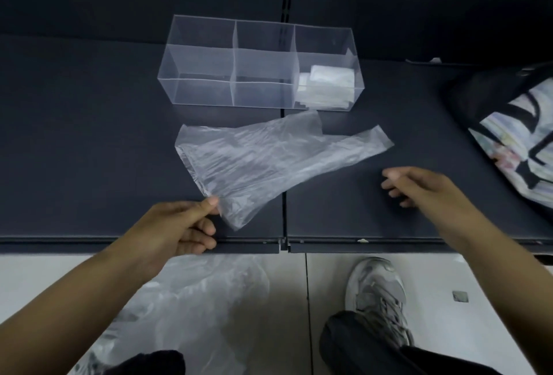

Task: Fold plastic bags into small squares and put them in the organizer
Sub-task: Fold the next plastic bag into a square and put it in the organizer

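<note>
1. Head view, the hands: the left grip (185, 225) is clamped on the near corner of the plastic bag (263, 162), pinching the film between thumb and forefinger. The right grip (419, 189) has its fingers loosely apart and holds nothing. It hovers near the bag without touching it.
2. Head view, the task's things: the bag spreads forward and rightward from the left grip and lies crumpled and unfolded on the dark shelf (89, 135). Beyond it stands the clear organizer (203, 75), with folded bags (329, 81) in the compartment ahead of the right grip.
3. Step in hand, as I judge it: laying the bag out flat, before any fold.
4. The next move likely calls for the right grip to take the handle end (371, 141), draw the film taut and smooth it. The thin plastic may slip or spring back.
</note>
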